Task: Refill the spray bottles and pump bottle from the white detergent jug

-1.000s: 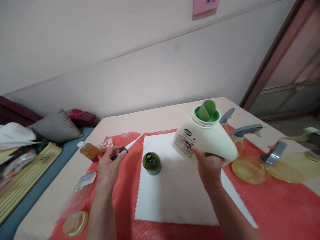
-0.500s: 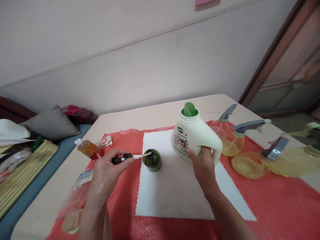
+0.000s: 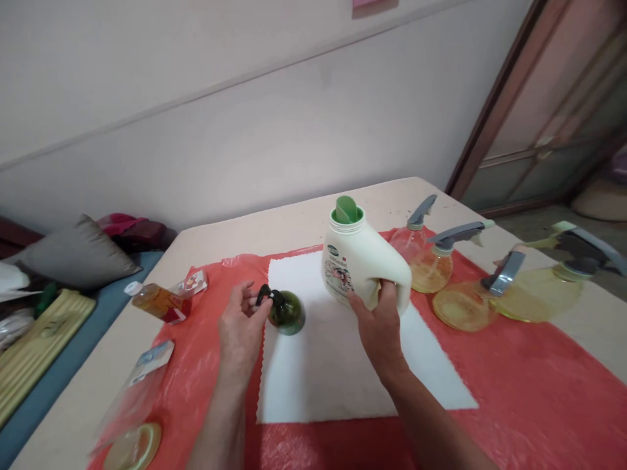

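My right hand [image 3: 379, 329] is closed round the handle of a cream detergent jug [image 3: 360, 264], which is uncapped and has a green pouring spout at its mouth. The jug is upright over the white cloth. My left hand [image 3: 242, 320] pinches a black pump head [image 3: 272, 298] at the top of a small dark green bottle [image 3: 290, 316]. The pump's tube no longer shows and seems to be inside the bottle. Whether the collar is screwed down, I cannot tell. The bottle stands at the left side of the white cloth [image 3: 333, 378].
Several yellowish spray bottles [image 3: 465, 310] stand at the right. On the left lie an amber liquid bottle [image 3: 159, 301], a clear plastic packet [image 3: 142, 378] and a yellow lid [image 3: 133, 447]. Red plastic sheeting [image 3: 519, 385] covers part of the table, against a wall [image 3: 274, 156].
My left hand has brought the pump head over to the green bottle, and its white tube has gone down into the neck. My right hand still holds the jug. The view has shifted right.
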The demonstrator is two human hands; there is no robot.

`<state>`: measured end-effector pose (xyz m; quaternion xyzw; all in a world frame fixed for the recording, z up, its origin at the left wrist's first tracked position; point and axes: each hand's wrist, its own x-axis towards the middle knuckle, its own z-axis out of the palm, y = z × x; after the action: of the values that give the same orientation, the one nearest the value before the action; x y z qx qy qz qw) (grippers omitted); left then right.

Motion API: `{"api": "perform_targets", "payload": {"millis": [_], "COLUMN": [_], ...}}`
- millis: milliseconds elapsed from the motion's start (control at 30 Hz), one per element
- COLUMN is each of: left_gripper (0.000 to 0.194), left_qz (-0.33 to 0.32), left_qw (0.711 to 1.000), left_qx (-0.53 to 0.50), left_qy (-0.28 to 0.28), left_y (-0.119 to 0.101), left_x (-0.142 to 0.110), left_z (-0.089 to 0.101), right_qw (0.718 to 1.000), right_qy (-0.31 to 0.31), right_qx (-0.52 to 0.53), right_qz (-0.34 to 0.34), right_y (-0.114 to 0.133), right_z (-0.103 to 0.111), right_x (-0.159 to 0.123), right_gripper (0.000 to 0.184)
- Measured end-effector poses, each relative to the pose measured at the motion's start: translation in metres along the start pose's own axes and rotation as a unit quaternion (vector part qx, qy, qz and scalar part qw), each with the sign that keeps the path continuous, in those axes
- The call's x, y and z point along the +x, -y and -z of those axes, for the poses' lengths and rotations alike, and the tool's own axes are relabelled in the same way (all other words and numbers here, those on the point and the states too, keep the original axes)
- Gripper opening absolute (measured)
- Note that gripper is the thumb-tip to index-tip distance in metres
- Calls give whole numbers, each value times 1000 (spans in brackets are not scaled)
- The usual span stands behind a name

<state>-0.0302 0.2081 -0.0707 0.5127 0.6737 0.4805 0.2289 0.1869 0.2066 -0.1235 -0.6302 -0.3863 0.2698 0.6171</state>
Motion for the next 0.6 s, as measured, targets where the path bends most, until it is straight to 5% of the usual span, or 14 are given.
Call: {"api": "perform_targets", "payload": {"millis": [200,367,467,600], "left_gripper": [97,92,98,83], "left_qz": [67,111,109,80], "left_qw": [995,982,981,980], "left_qx": [1,22,32,123], "left_qy": [76,153,154,135], "left_y": [22,45,53,50], "left_x": [15,18,13,9], "left_z": [7,-4,-28,-40], "right_qw": [999,999,998,995], "right_qy": [-9,-13,-16,-27], "right_qx": [36,45,42,32], "right_qz": [1,21,46,85], "right_y": [2,0,-3,-4], "right_z": [1,-1,-3,-6], "right_x": [-2,-9,-15,-25], "right_gripper": [56,59,62,57]}}
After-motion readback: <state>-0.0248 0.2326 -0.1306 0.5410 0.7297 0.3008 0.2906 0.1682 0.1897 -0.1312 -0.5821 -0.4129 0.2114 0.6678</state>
